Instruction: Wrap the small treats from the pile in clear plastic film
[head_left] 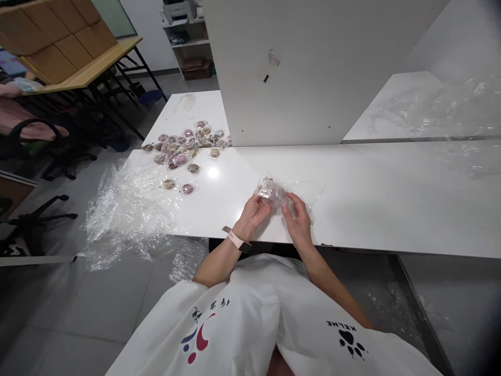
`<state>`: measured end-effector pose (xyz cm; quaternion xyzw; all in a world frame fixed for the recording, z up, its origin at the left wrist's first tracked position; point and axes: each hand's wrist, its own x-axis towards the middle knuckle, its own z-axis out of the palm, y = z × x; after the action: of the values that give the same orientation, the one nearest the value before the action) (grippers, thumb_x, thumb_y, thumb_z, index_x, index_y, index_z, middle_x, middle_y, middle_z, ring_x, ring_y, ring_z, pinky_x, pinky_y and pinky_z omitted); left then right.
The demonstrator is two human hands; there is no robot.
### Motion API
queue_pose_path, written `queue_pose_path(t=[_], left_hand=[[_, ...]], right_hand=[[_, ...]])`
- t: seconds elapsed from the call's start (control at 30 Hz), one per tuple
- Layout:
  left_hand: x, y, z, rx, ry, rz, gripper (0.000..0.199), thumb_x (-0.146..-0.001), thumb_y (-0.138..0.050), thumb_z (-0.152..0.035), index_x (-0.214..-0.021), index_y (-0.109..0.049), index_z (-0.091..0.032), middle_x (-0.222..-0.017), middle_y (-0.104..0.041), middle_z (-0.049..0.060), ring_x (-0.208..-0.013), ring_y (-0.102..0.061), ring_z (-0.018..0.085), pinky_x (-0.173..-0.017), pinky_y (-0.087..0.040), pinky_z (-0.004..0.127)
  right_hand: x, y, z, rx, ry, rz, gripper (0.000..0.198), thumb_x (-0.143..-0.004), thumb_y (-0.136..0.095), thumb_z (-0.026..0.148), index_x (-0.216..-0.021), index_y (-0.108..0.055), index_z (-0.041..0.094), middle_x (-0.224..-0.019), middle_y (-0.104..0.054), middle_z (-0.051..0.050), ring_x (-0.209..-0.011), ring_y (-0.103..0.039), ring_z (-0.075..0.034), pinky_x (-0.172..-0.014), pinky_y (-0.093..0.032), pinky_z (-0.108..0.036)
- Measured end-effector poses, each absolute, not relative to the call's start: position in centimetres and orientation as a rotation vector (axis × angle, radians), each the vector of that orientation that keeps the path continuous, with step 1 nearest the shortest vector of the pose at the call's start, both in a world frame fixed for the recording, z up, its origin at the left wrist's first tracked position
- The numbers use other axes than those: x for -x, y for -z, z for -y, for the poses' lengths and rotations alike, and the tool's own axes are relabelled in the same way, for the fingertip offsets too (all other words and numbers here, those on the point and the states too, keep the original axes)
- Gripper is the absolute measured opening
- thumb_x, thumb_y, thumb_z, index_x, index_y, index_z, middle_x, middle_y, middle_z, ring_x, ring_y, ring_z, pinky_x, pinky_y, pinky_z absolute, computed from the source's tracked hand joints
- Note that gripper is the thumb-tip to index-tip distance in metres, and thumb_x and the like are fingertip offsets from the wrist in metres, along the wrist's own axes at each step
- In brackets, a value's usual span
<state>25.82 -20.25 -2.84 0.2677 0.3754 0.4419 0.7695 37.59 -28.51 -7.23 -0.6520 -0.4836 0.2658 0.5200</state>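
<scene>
Wrapper [276, 193], clear, crinkled: from afar I see left hand [255, 211] and right hand [298, 219] grasping opposite sides, presumably for steadiness.

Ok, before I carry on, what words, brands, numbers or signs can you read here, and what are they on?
"KELME": white shirt, upside down in view, beside a paw print.
Characters by the red and purple logo, same shirt: too small to read surely.
Sticker on the white panel: too small.
Held clear wrapper and small wrapped pieces: nothing legible.
</scene>
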Motion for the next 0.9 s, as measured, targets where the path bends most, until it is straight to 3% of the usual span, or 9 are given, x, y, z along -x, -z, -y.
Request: queue_pose_path(t=[0.17, 0.3, 0.4, 0.5, 0.6, 0.7, 0.8, 0.9], left_hand=[[-26.0, 1.6, 23.0, -0.542, -0.908, -0.680, 0.030, -0.091, -0.051, -0.019, -0.117, -0.066, -0.021, -0.121, -0.069, 0.005, -0.121, -0.061, 0.018, -0.094, -0.055, 0.028], [-26.6, 1.8, 24.5, -0.502, -0.764, -0.683, 0.019, -0.082, -0.067, -0.026, -0.098, -0.072, -0.016, -0.099, -0.073, 0.008, -0.096, -0.069, 0.018, -0.082, -0.057, 0.027], [-27.1, 2.1, 25.0, -0.571, -0.746, -0.786, 0.019, -0.070, -0.079, -0.027, -0.080, -0.072, -0.014, -0.077, -0.072, 0.005, -0.074, -0.068, 0.016, -0.073, -0.055, 0.027], [-27.3, 1.9, 25.3, -0.838, -0.759, -0.892, 0.019, -0.070, -0.079, -0.030, -0.080, -0.074, -0.015, -0.079, -0.073, 0.005, -0.077, -0.067, 0.018, -0.075, -0.054, 0.030], [-26.6, 1.8, 25.6, -1.298, -0.816, -0.983, 0.021, -0.085, -0.067, -0.034, -0.100, -0.074, -0.021, -0.106, -0.072, 0.008, -0.103, -0.065, 0.023, -0.090, -0.053, 0.037], [-24.0, 2.9, 25.9, -1.819, -0.932, -1.222, 0.028, -0.094, -0.056, -0.033, -0.120, -0.065, -0.025, -0.132, -0.060, 0.010, -0.127, -0.052, 0.026, -0.106, -0.046, 0.045], [-20.7, 5.3, 26.2, -2.170, -0.912, -1.473, 0.030, -0.098, -0.048, -0.030, -0.124, -0.060, -0.022, -0.138, -0.056, 0.014, -0.135, -0.045, 0.030, -0.109, -0.043, 0.053], [-18.8, 7.5, 26.5, -2.386, -0.797, -1.608, 0.035, -0.096, -0.050, -0.029, -0.129, -0.058, -0.020, -0.144, -0.053, 0.015, -0.139, -0.042, 0.034, -0.114, -0.036, 0.058]], right_hand=[[-36.3, 4.6, 29.9, 1.493, -0.971, 0.715, 0.064, -0.090, -0.053, 0.063, -0.143, -0.046, 0.029, -0.155, -0.041, -0.007, -0.143, -0.039, -0.027, -0.116, -0.038, -0.048], [-38.2, 2.5, 30.5, 1.179, -1.319, 0.653, 0.057, -0.081, -0.067, 0.060, -0.129, -0.061, 0.031, -0.135, -0.062, -0.004, -0.128, -0.056, -0.028, -0.104, -0.050, -0.042], [-39.7, 2.3, 31.4, 1.186, -1.436, 0.696, 0.047, -0.075, -0.078, 0.052, -0.114, -0.070, 0.028, -0.117, -0.071, -0.004, -0.110, -0.065, -0.026, -0.095, -0.054, -0.039], [-41.0, 3.3, 32.2, 1.286, -1.435, 0.793, 0.043, -0.073, -0.080, 0.048, -0.107, -0.072, 0.025, -0.103, -0.073, -0.005, -0.091, -0.067, -0.022, -0.081, -0.055, -0.037], [-43.9, 5.0, 31.4, 1.370, -1.216, 0.843, 0.038, -0.071, -0.081, 0.048, -0.098, -0.072, 0.023, -0.091, -0.072, -0.004, -0.079, -0.064, -0.019, -0.073, -0.054, -0.035], [-50.5, 5.9, 27.6, 1.380, -0.715, 0.693, 0.032, -0.075, -0.074, 0.050, -0.094, -0.065, 0.025, -0.086, -0.068, -0.002, -0.071, -0.060, -0.016, -0.067, -0.052, -0.034], [-59.3, 5.0, 20.9, 1.418, -0.294, 0.625, 0.025, -0.091, -0.048, 0.046, -0.100, -0.058, 0.025, -0.097, -0.065, -0.008, -0.076, -0.059, -0.017, -0.066, -0.050, -0.035], [-65.8, 2.7, 13.3, 1.626, -0.160, 0.721, 0.039, -0.098, -0.022, 0.035, -0.101, -0.058, 0.020, -0.101, -0.064, -0.016, -0.081, -0.058, -0.019, -0.063, -0.046, -0.033]])
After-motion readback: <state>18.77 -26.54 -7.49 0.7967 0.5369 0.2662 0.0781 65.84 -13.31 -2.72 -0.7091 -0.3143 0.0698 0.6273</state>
